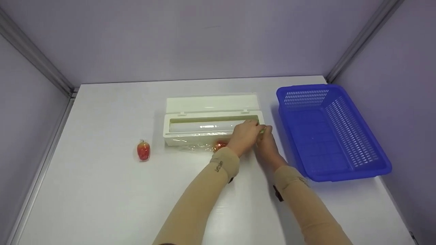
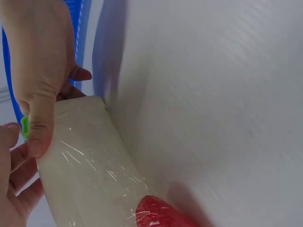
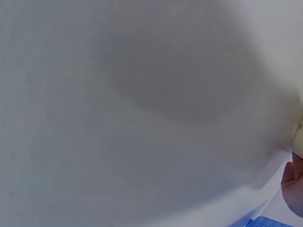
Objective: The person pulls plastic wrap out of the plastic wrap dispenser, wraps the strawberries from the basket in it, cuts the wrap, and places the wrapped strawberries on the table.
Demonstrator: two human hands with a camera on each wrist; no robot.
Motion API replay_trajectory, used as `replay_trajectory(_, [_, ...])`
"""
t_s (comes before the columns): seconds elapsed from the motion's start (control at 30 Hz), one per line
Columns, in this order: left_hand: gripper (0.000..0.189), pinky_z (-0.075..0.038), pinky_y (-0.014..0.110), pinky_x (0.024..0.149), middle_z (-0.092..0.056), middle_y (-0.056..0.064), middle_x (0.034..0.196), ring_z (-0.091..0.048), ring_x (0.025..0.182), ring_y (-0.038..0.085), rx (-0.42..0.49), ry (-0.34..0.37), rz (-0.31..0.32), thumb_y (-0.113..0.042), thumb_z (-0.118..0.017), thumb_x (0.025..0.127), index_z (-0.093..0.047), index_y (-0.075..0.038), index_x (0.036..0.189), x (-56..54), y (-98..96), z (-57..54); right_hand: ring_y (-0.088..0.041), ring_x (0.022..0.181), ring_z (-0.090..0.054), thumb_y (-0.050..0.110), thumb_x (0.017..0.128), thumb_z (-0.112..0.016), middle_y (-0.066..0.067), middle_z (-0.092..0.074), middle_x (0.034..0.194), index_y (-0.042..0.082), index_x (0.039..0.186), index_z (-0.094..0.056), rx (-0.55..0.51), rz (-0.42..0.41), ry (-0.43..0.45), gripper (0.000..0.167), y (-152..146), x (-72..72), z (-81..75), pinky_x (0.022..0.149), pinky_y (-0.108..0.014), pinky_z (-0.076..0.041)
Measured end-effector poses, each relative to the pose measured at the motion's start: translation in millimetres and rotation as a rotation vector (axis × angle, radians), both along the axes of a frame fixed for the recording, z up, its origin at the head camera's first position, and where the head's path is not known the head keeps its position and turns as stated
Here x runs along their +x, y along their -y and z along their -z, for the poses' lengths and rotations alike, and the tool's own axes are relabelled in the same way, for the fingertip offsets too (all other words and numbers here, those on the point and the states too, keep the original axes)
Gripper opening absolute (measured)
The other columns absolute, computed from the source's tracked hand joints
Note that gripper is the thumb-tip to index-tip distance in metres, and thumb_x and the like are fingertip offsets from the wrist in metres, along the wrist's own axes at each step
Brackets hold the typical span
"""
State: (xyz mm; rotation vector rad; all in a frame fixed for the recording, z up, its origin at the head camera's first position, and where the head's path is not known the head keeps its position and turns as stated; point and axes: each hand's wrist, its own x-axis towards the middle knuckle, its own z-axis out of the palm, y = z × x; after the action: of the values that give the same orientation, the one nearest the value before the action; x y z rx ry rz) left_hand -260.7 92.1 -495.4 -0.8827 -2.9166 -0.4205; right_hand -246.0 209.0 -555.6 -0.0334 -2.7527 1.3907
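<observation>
A white cling film dispenser [image 1: 190,139] lies with its lid raised and a film roll [image 1: 204,127] inside. Clear film hangs over its front and covers a red fruit [image 1: 219,146] lying against it. At the dispenser's right end my left hand [image 1: 244,136] has its thumb and fingers at a small green slider [image 2: 25,127]. My right hand [image 1: 267,146] grips that same corner, thumb on the front face and fingers underneath, as the left wrist view shows. Only a bit of a hand [image 3: 294,184] shows at the right wrist view's edge.
A blue plastic basket [image 1: 299,149] stands right of the dispenser, close to my right hand. To the left lies a red-and-yellow fruit [image 1: 143,150] wrapped in film. Pale walls [image 1: 204,44] enclose the white table [image 1: 102,197] at the back and sides.
</observation>
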Motion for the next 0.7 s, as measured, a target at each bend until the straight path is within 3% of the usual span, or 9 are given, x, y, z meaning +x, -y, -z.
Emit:
replay_trajectory(0.07, [0.023, -0.053, 0.032, 0.07, -0.061, -0.001, 0.1, -0.058, 0.089, 0.017, -0.045, -0.089, 0.009, -0.022, -0.048, 0.092, -0.064, -0.021, 0.108, -1.7, -2.9, 1.7, -0.022, 0.086, -0.05, 0.004, 0.088, -0.051, -0.009, -0.056, 0.089, 0.0, 0.112, -0.03, -0.007, 0.006, 0.003, 0.032, 0, -0.2, 0.8, 0.081, -0.033, -0.04])
replay_trajectory(0.17, [0.016, -0.052, 0.03, 0.063, -0.06, 0.0, 0.094, -0.058, 0.081, 0.016, -0.069, -0.174, 0.003, -0.018, -0.05, 0.089, -0.064, -0.019, 0.098, -3.7, -6.0, 5.4, -0.019, 0.089, -0.049, 0.008, 0.089, -0.053, -0.007, -0.056, 0.097, 0.004, 0.113, -0.031, -0.034, 0.012, -0.001, 0.033, 1, -0.4, 2.5, 0.083, -0.03, -0.039])
replay_trajectory(0.37, [0.013, -0.051, 0.029, 0.063, -0.061, 0.0, 0.093, -0.058, 0.079, 0.016, -0.054, -0.226, -0.011, -0.018, -0.053, 0.086, -0.062, -0.018, 0.095, -5.8, -10.9, 7.1, -0.023, 0.083, -0.049, 0.013, 0.091, -0.05, -0.014, -0.056, 0.095, 0.005, 0.11, -0.033, 0.042, 0.057, -0.014, 0.027, 0, 1.4, 1.8, 0.077, -0.037, -0.043])
replay_trajectory(0.5, [0.013, -0.052, 0.029, 0.063, -0.06, -0.001, 0.097, -0.058, 0.082, 0.015, -0.061, -0.208, -0.002, -0.016, -0.053, 0.086, -0.063, -0.016, 0.095, -5.1, -7.4, 3.4, -0.029, 0.081, -0.052, 0.015, 0.087, -0.056, -0.018, -0.057, 0.093, 0.003, 0.11, -0.031, 0.128, 0.077, -0.02, 0.036, 0, 2.7, -1.6, 0.076, -0.045, -0.045])
replay_trajectory(0.7, [0.022, -0.053, 0.031, 0.077, -0.058, 0.0, 0.112, -0.059, 0.101, 0.017, -0.062, -0.074, 0.015, -0.015, -0.053, 0.088, -0.062, -0.014, 0.108, -3.9, 6.5, 0.1, -0.036, 0.097, -0.058, 0.031, 0.092, -0.055, -0.023, -0.059, 0.105, 0.003, 0.116, -0.028, 0.131, 0.067, 0.053, 0.046, 1, 4.6, -2.8, 0.084, -0.048, -0.046])
